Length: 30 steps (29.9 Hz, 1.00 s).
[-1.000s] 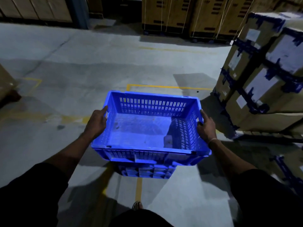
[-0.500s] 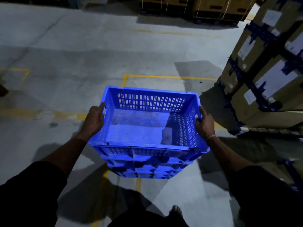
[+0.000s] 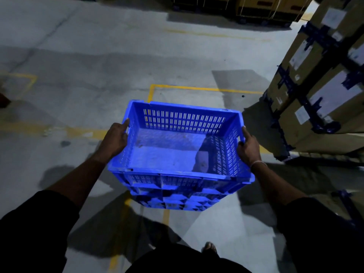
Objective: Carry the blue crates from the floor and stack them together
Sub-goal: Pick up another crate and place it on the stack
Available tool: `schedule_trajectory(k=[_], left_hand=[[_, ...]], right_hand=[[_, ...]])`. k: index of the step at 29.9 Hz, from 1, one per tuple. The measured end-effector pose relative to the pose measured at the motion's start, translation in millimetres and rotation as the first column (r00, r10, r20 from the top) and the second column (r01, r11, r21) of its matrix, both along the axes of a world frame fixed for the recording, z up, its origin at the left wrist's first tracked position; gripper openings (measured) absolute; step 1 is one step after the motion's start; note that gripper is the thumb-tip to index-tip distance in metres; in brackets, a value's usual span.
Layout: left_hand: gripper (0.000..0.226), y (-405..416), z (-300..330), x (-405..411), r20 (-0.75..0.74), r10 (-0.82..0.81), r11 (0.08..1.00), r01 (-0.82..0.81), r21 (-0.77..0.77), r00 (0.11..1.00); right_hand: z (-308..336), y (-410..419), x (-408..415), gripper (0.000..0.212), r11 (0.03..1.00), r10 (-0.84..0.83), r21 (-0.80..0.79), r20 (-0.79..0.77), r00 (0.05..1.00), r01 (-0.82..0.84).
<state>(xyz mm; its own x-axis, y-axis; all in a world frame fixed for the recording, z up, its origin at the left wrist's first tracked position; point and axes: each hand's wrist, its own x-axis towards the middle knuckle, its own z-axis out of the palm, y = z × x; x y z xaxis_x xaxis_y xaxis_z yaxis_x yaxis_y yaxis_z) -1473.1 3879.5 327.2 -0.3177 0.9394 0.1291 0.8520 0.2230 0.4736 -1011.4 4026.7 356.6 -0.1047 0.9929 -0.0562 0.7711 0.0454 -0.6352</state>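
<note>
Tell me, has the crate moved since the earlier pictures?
Yes. The crate, gripped by the left hand and right hand, has gone forward: its far rim now reaches the yellow line corner.

Grey concrete floor [image 3: 82,62], stained and cracked, crossed by painted yellow lines [image 3: 204,88] that form a box corner ahead. On the right, a stack of brown cardboard cartons with blue tape and white labels [image 3: 315,91] stands on it. More strapped tan cartons [image 3: 256,6] line the far edge.
</note>
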Motion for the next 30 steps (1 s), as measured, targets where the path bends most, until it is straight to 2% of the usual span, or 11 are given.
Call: schedule_trajectory(k=[4, 8, 12, 16, 23, 25, 27, 30], left_hand=[[0.068, -14, 3, 5, 0.021, 0.011, 1.0, -0.011, 0.016, 1.0], [0.058, -14, 1, 9, 0.033, 0.051, 0.999, -0.051, 0.014, 0.998], [0.061, -7, -4, 2, 0.02, 0.028, 0.999, -0.029, 0.022, 0.999], [0.059, 0, -9, 0, 0.004, 0.078, 0.997, -0.078, 0.004, 0.997], [0.063, 3, -12, -3, -0.047, 0.026, 0.997, -0.03, -0.074, 0.999], [0.073, 2, -11, 1, -0.082, -0.014, 0.989, 0.002, -0.145, 0.997], [0.083, -2, -13, 3, -0.136, -0.054, 0.981, 0.027, -0.194, 0.989], [0.082, -3, -18, 0, -0.154, -0.102, 0.974, 0.068, -0.215, 0.983]], right_hand=[[1, -13, 4, 0.066, 0.999, 0.025, 0.029, 0.034, 0.999, -0.026], [-1, -12, 3, 0.066, 0.999, 0.025, 0.037, 0.046, 0.999, -0.027], [0, -5, -1, 0.064, 0.999, 0.01, 0.043, 0.063, 0.998, -0.013], [3, -6, -9, 0.064, 0.999, 0.01, 0.05, 0.036, 0.999, -0.012], [-8, 0, -3, 0.07, 1.0, 0.013, 0.024, -0.001, 1.0, -0.013], [-14, 2, 2, 0.075, 0.999, 0.046, 0.008, 0.06, 0.997, -0.047], [-23, 2, 8, 0.086, 0.994, 0.105, -0.001, 0.195, 0.975, -0.107], [-28, 0, 8, 0.089, 0.996, 0.093, -0.014, 0.264, 0.96, -0.093]])
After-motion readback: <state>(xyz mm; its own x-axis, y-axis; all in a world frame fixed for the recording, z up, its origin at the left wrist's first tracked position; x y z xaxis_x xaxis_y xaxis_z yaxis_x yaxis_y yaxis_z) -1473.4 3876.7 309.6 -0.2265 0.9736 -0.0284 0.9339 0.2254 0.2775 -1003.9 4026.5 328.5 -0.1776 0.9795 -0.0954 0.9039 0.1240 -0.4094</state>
